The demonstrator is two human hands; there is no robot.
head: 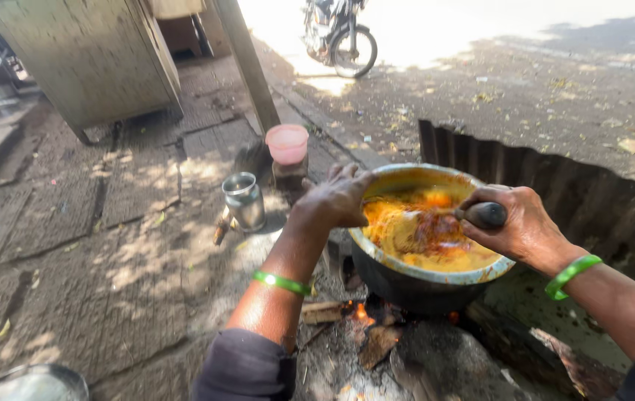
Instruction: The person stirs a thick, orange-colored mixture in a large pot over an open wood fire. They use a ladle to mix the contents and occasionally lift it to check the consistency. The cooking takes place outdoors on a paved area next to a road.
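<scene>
Over wood fire (365, 319): pot (406, 275), landmark, holds orange paste. Right hand (519, 223) at pot's right rim, fist clamped on ladle handle (485, 214); handle's long axis runs leftward into paste. Left hand (336, 199) grips pot's left rim. Beyond pot, leftward: steel cup (244, 200), pink tub (287, 143).

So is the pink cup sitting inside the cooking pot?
No, the pink cup stands on the ground beyond the steel cup, apart from the pot on the fire.
</scene>
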